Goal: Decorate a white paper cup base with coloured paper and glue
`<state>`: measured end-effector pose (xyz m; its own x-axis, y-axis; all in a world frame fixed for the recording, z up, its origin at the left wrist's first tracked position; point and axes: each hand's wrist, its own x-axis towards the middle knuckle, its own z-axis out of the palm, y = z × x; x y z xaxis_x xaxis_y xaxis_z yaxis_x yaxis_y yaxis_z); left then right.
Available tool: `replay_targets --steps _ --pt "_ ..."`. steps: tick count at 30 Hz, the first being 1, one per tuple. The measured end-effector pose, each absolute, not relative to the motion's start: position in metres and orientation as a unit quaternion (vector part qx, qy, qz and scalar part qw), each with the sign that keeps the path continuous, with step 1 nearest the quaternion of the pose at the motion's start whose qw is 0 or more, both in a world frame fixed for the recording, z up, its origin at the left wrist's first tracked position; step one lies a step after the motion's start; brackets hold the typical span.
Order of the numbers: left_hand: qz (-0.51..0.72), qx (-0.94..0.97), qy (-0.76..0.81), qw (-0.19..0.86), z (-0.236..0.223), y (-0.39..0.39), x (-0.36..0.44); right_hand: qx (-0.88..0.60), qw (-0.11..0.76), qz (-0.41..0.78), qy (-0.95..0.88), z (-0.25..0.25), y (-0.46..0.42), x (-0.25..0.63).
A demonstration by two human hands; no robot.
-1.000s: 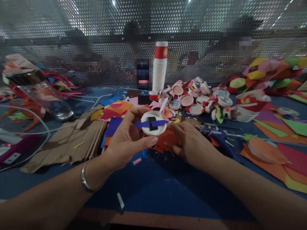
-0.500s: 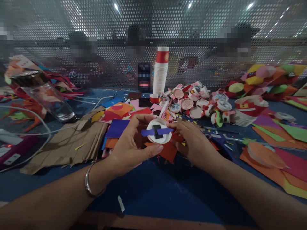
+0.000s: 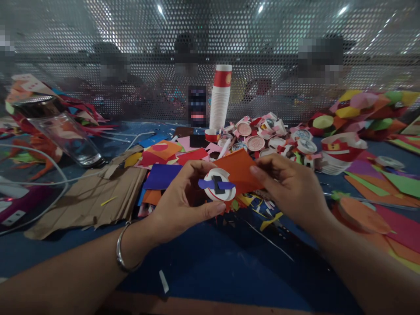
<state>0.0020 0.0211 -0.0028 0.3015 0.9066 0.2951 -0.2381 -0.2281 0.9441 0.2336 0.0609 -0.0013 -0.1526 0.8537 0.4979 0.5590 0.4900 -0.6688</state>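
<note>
Pinching white cup base (image 3: 219,190) in left hand (image 3: 183,203), fingers clamped | right hand (image 3: 290,188) fingers clamped on orange paper (image 3: 239,169) | blue table (image 3: 210,267)

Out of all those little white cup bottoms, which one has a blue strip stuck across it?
The white disc held in the left hand: blue strip crossing a black one. Those in the pile behind show none.

Left hand (image 3: 183,199) gripping a white cup base (image 3: 219,190) crossed with blue and black paper strips. Right hand (image 3: 290,186) pinching an orange paper sheet (image 3: 241,168) just behind it (lifted off the blue table (image 3: 210,271)). Beyond, a tall cup stack (image 3: 219,100) and a heap of cut cup bases (image 3: 269,135).
</note>
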Motion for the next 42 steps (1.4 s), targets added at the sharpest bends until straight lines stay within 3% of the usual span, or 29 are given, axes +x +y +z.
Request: replay_targets --steps 8,12,16,20,26,31,34,42 --pt "0.515 0.588 0.273 0.561 -0.012 0.025 0.003 -0.46 0.45 0.194 -0.74 0.004 0.057 0.235" --pt "0.485 0.594 0.348 0.54 -0.012 0.022 0.002 -0.46 0.442 0.235 -0.733 0.004 0.054 0.232" --pt "0.424 0.676 0.462 0.387 -0.005 0.02 0.004 -0.454 0.424 0.301 -0.723 0.003 0.052 0.227" --pt "0.373 0.772 0.474 0.2 -0.003 0.02 0.005 -0.442 0.401 0.381 -0.706 -0.001 0.053 0.221" --pt "0.351 0.761 0.504 0.208 -0.007 0.02 0.003 -0.441 0.404 0.475 -0.645 -0.008 0.053 0.217" --pt "0.396 0.747 0.516 0.139 -0.004 0.022 0.002 -0.418 0.43 0.565 -0.566 -0.012 0.051 0.214" --pt "0.414 0.729 0.516 0.173 -0.005 0.025 0.002 -0.405 0.427 0.603 -0.538 -0.015 0.051 0.213" --pt "0.434 0.677 0.433 0.406 -0.012 0.032 -0.005 -0.398 0.409 0.623 -0.535 -0.012 0.048 0.214"
